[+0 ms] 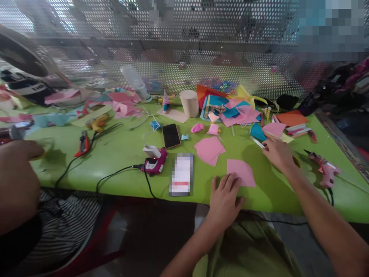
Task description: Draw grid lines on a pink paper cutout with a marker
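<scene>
On the table (201, 182), we had our left hand (226, 198) at the near edge of a sheet (241, 172). Our right hand (278, 152) was behind and to the right of that sheet; the glue gun (328, 171) lay farther right. To the sheet's left, we had the stack (209, 149), then the near phone (181, 175), with the far phone (171, 135) behind it. The adapter (157, 163) sat left of the near phone, the pliers (83, 143) farther left. The cup (189, 104) stood toward the rear, before the mesh (173, 65).
</scene>
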A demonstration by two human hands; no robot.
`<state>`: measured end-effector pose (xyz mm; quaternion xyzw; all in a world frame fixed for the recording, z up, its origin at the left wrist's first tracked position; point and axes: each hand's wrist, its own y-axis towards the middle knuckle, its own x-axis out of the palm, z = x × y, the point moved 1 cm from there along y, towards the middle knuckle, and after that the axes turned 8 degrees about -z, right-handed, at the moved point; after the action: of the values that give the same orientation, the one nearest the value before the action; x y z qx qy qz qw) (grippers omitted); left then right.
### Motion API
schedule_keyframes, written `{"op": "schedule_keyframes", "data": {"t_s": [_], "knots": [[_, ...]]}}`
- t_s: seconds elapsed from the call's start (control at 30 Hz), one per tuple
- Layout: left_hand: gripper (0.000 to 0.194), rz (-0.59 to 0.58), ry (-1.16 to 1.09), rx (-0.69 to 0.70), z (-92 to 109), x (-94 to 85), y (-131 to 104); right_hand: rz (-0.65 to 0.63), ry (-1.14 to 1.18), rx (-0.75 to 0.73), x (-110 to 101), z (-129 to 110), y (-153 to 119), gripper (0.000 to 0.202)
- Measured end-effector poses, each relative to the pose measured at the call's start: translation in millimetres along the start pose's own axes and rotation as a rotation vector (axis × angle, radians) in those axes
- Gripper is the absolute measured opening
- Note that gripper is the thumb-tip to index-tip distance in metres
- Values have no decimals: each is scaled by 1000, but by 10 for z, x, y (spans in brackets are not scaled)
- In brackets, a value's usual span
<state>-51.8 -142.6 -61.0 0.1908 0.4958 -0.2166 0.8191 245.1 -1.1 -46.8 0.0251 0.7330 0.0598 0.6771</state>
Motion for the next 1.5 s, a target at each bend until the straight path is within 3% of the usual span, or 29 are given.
{"op": "schedule_keyframes", "data": {"t_s": [0.2,0.37,0.5,0.6,0.67,0.83,1.03,1.3,1.4,1.5], "knots": [[48,85,-14,14,-53,-103,73,-64,206,-34,-190,-57,-197,30],[51,265,27,14,-70,-484,349,-259,819,-102,-526,-247,-625,44],[50,217,78,124,36,-697,534,-293,850,-211,-812,-385,-912,49],[32,140,82,201,143,-639,511,-260,798,-258,-933,-440,-1094,41],[25,117,66,197,214,-540,418,-225,917,-196,-927,-469,-1233,37],[21,66,14,203,401,-294,140,-184,1365,-25,-646,-612,-1579,39],[34,-39,56,210,492,-178,18,-216,1494,114,-431,-727,-1789,38],[35,-68,137,239,625,-274,103,56,1638,278,-494,-862,-1761,35],[33,-75,122,207,553,-364,149,315,1641,251,-644,-659,-1597,36],[25,-57,82,-4,292,-503,222,577,1658,203,-823,-321,-1441,50]]}}
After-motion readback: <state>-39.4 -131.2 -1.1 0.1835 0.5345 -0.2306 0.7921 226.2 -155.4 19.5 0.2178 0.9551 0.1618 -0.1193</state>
